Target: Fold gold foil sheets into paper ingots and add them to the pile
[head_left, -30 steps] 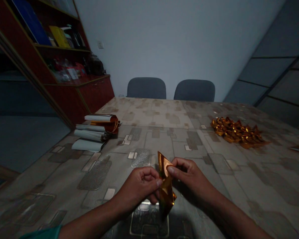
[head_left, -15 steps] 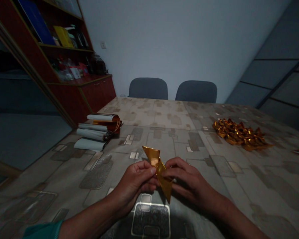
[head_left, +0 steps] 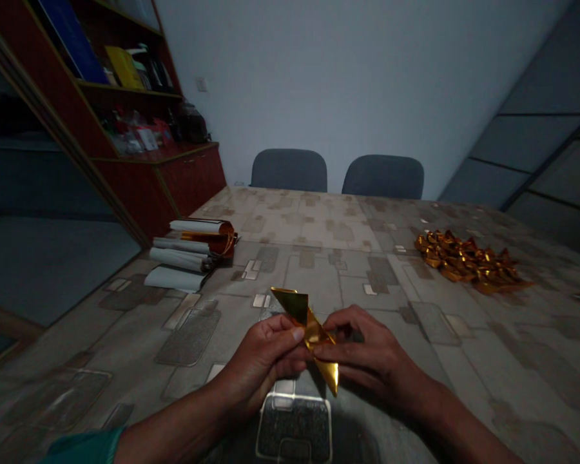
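Note:
A folded piece of gold foil paper [head_left: 294, 305] with pointed ends is held between my two hands, over the near middle of the table. My left hand [head_left: 270, 345] pinches it from the left, the thumb on its face near the middle. On its right side, my right hand [head_left: 367, 345] grips the lower part between thumb and fingers. One point sticks out at the upper left and the other downward at the lower right. The fingertips behind the foil are partly hidden.
A cluster of folded gold foil pieces [head_left: 468, 261] lies at the right on the patterned table [head_left: 290, 225]. At the left is a stack of folded foil sheets [head_left: 188, 254] with white backs. Two grey chairs [head_left: 289, 171] stand beyond the far edge, near a red cabinet [head_left: 193, 180].
The foil has turned slightly in my hands, its middle opening out and showing more of a fold. My right fingers have shifted a little along its lower part.

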The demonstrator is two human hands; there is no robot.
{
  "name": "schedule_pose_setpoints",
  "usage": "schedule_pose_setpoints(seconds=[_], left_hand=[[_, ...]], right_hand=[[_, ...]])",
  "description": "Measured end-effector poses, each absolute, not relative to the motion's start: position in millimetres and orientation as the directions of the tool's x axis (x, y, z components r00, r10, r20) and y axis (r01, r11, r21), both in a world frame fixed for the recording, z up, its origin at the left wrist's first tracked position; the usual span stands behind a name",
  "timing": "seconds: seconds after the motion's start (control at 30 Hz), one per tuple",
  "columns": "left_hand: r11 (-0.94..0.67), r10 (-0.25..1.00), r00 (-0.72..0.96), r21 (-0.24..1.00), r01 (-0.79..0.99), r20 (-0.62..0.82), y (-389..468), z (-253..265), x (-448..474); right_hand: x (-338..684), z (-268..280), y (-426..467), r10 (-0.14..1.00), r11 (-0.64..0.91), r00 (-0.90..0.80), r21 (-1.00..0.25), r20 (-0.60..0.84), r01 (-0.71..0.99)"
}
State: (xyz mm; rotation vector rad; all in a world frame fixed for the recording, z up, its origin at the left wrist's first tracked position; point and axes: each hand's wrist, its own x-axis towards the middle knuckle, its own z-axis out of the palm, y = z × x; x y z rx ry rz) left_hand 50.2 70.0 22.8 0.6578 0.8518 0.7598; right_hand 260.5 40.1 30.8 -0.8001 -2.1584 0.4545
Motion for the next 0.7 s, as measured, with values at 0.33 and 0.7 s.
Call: schedule_pose_setpoints(seconds=[0.33, 0.7], left_hand=[[0.531, 0.803, 0.468, 0.799, -0.282, -0.368, 69.6, 21.4, 49.5], [0.541, 0.798, 0.476, 0.787, -0.295, -0.37, 68.3, 21.5, 50.1]], right_hand=[[263.3, 29.1, 39.2, 0.651, 0.752, -0.533, -0.554, 0.541, 0.358], [254.6, 32.3, 35.2, 0.774, 0.605, -0.454, -0.727, 0.442, 0.324]])
